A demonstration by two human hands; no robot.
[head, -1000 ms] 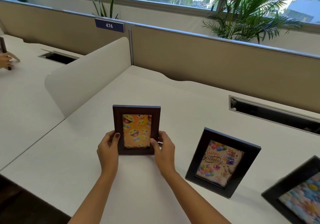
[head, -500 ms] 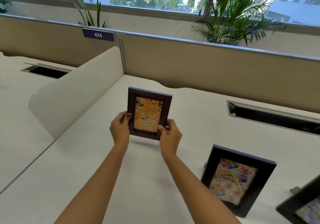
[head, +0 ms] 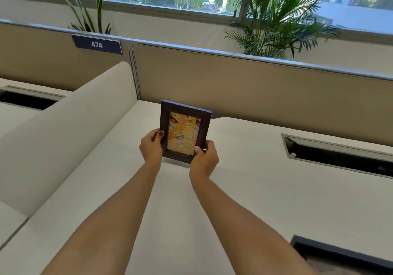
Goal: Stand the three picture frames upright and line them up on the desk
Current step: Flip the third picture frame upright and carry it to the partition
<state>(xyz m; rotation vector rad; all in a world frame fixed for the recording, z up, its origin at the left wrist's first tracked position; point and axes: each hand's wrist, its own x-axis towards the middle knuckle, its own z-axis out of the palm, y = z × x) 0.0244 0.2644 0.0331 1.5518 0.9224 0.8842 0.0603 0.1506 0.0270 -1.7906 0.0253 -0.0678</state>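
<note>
A small dark brown frame [head: 184, 113] with an orange emoji picture stands upright, slightly tilted, far out on the white desk [head: 244, 189] near the back partition. My left hand [head: 151, 147] grips its left edge and my right hand [head: 205, 157] holds its lower right corner; both arms are stretched forward. Whether its bottom edge touches the desk, I cannot tell. The top edge of a black frame [head: 340, 253] shows at the bottom right corner; most of it is cut off. The third frame is out of view.
A beige partition [head: 255, 87] runs along the back of the desk, and a rounded white divider [head: 70, 125] bounds its left side. A dark cable slot [head: 336, 155] is cut into the desk at the right. Potted plants stand behind the partition.
Both hands have carried the emoji frame farther away toward the back partition. The view has tipped up, so the birthday frame has slid almost out of sight at the bottom right.
</note>
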